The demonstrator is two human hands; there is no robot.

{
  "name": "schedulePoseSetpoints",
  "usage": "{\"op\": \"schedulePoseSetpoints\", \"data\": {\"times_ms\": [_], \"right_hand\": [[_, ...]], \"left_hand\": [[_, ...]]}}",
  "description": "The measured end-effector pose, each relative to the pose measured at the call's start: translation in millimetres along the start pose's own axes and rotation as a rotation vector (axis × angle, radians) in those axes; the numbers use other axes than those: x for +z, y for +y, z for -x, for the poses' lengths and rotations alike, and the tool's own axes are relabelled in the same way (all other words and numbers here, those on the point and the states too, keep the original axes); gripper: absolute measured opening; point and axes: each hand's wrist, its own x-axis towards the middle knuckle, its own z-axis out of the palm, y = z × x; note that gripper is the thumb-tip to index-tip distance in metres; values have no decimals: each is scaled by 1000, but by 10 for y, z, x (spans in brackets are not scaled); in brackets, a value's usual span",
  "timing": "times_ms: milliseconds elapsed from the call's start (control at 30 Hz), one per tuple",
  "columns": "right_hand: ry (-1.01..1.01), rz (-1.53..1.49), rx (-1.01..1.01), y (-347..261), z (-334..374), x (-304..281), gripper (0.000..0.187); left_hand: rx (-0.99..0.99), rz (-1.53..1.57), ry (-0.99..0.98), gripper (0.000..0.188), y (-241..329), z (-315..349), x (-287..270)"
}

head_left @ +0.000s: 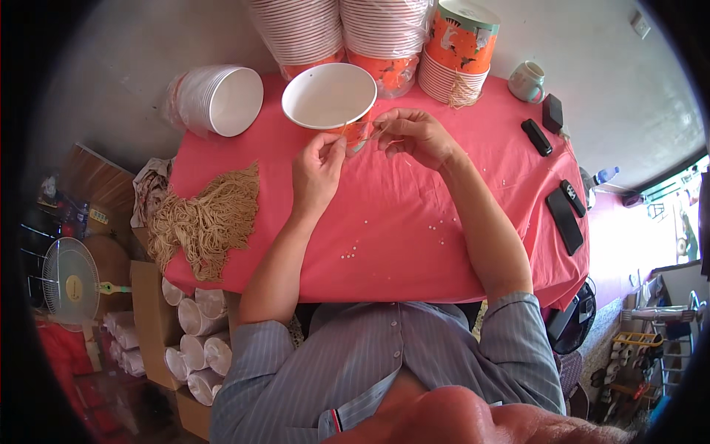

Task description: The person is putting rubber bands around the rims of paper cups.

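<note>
Pinstriped shirt (355, 348), both hands (416, 133) in closed pinches on thin string (345, 128) near round bucket (329, 96).

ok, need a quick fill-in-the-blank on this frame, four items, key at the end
1. The left hand and right hand hold a thin strand by an open tub whose inside is ____ in colour.
2. The nested tub stack lies on its ____, not upright.
3. The tan cord bundle lies toward the person's ____ on the pink cloth.
4. The mug stands toward the person's ____.

Missing words: white; side; left; right
</note>
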Motion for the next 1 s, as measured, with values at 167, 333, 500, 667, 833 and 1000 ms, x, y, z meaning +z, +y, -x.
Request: {"op": "schedulePoseSetpoints", "data": {"times_ms": [167, 333, 500, 667, 833, 1000], "right_hand": [[56, 78, 67, -16, -15, -88, 27], [73, 102, 77, 46, -66, -61, 22], [95, 171, 99, -68, -35, 22, 15], [125, 209, -15, -185, 10, 273, 16], [114, 214, 108, -164, 93, 561, 19], [150, 301, 273, 4, 200, 764, 25]], "left_hand": [[16, -8, 10, 20, -8, -12, 11], [7, -48, 4, 19, 15, -11, 51], [204, -267, 112, 15, -21, 8, 87], [163, -340, 90, 15, 44, 44, 55], [164, -247, 98, 16, 31, 25, 93], [197, -208, 130, 16, 3, 26, 68]]}}
